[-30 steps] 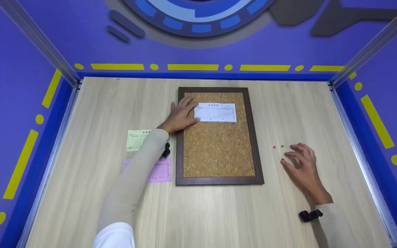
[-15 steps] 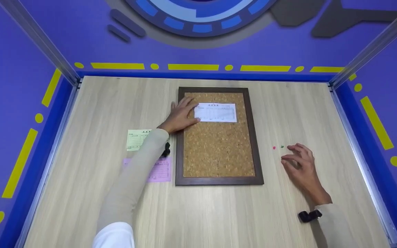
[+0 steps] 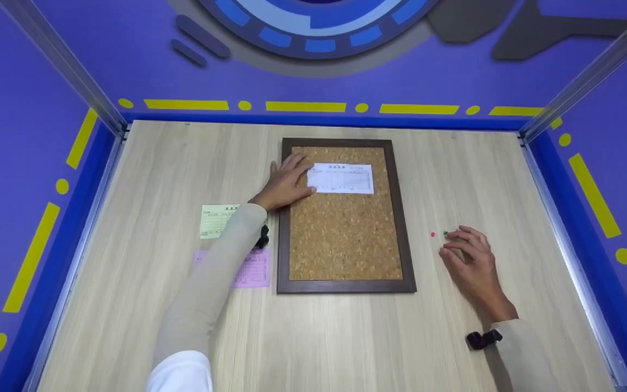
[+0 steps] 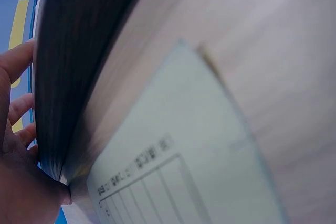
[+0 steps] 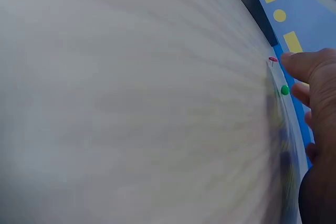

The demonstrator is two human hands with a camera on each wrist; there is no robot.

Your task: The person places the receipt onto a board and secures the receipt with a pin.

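Observation:
My left hand rests across the left side of the framed corkboard, fingertips and thumb spread at the left edge of a white printed slip. That slip lies flat on the upper cork. To the right of the board, my right hand hovers low over the table with its fingers loosely bent. Its fingertips are right at a green thumbtack; a pinkish-red thumbtack stands point down just beyond the thumb in the right wrist view. Nothing shows between the right fingers and thumb.
A pale green slip and a purple slip lie left of the board, partly covered by my left sleeve. The light wood table is bounded by blue panels at the back and sides.
My right hand has shifted slightly left toward the green thumbtack, and its index finger and thumb have drawn closer together. The left hand and the slip under it stay put.

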